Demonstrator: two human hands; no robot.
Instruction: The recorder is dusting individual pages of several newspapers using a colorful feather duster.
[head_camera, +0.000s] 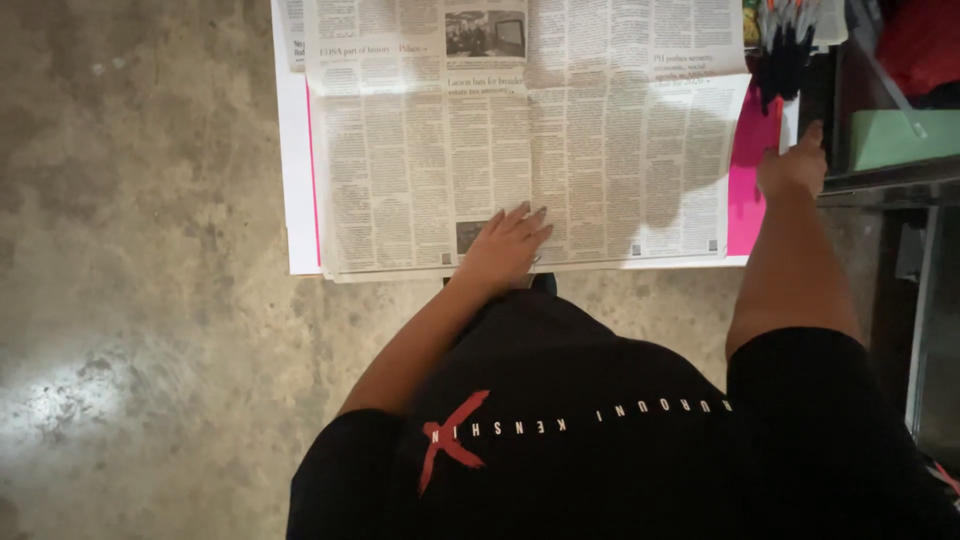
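Two hands were busy over a small table top. A big newspaper (520, 140) lay spread flat on it, open like a blanket, so that it covered most of the white board (290, 150) under it. A bright pink sheet (750, 190) peeked out from under the paper along the right side, and a thin pink line showed on the left too.

The left hand (505, 245) lay flat on the near edge of the newspaper, fingers spread and pressing down, holding nothing. It looked as if it was pinning the paper so that it would not slide.

The right hand (793, 165) reached out past the pink sheet to the far right edge of the table. I could not tell if it held anything; the fingers pointed away and were partly hidden. Just above it stood a dark cup of pens (782, 45), close to the corner. A green box (900, 135) sat on a dark shelf to the right. The floor (140, 250) was grey and shiny concrete.
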